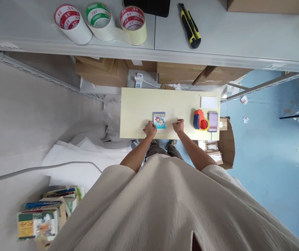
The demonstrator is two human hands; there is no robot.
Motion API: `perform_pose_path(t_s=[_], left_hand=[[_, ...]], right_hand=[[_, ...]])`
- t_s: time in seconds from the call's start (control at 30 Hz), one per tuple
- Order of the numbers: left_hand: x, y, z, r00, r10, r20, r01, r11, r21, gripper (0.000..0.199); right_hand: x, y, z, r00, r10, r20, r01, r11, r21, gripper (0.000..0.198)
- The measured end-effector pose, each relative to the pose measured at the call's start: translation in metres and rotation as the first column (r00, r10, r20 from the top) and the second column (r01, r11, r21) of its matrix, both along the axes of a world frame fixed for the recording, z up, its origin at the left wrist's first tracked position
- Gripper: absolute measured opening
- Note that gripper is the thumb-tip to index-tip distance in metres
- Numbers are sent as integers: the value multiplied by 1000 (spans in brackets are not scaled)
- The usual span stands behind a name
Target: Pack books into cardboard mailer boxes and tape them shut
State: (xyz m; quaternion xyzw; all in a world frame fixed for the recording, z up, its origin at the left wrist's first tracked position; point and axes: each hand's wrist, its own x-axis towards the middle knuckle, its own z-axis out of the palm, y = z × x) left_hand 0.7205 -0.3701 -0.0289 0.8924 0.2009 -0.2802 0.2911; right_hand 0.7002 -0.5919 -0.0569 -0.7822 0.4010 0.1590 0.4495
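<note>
A small book (159,120) with a blue and purple cartoon cover lies flat on the pale yellow table (136,101). My left hand (150,129) is closed at its lower left corner, fingertips against the edge. To the right of the book, my right hand (178,126) is closed in a pinch close above the tabletop. Faint outlines beside the book look like clear film, but what the right fingers hold cannot be made out. Further right stands a red and blue tape dispenser (200,120), next to a phone (212,121) with a lit screen.
A white pad (209,102) lies at the table's back right. The shelf (165,38) above carries tape rolls (136,29) and a utility knife (190,28). Cardboard boxes (104,73) sit beneath it. Stacked books (38,225) and an open carton (229,150) flank me.
</note>
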Motion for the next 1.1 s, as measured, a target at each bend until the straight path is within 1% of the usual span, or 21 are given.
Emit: perform_pose_path(t_s=[0.1, 0.23, 0.33, 0.47, 0.6, 0.73, 0.83, 0.97, 1.1], left_hand=[[0, 2, 0, 1000, 0, -1, 0, 1000, -4, 14], [2, 4, 3, 1000, -12, -22, 12, 1000, 6, 8], [3, 6, 5, 999, -28, -20, 29, 999, 21, 7], [4, 7, 6, 999, -45, -30, 46, 998, 30, 6], [4, 10, 6, 998, -49, -35, 50, 998, 25, 8], [3, 16, 4, 999, -43, 10, 43, 999, -25, 13], [0, 23, 0, 999, -32, 12, 33, 997, -74, 19], [-3, 33, -7, 999, -15, 30, 18, 991, -130, 20], [-6, 41, -9, 999, 0, 49, 11, 974, -227, 21]], right_hand=[[1, -1, 3, 999, 36, 15, -36, 999, -19, 61], [4, -1, 12, 993, 107, -45, -109, 993, -48, 53], [7, 1, 18, 987, 147, -66, -150, 987, -53, 50], [8, 5, 24, 982, 186, -16, -186, 980, -72, 45], [9, 13, 30, 980, 199, 25, -198, 979, -55, 43], [14, 30, 36, 970, 240, 30, -238, 970, -37, 41], [19, 47, 38, 956, 287, 54, -286, 958, -18, 40], [27, 75, 34, 935, 351, 59, -350, 936, -18, 38], [33, 100, 26, 912, 411, 24, -410, 912, -35, 34]])
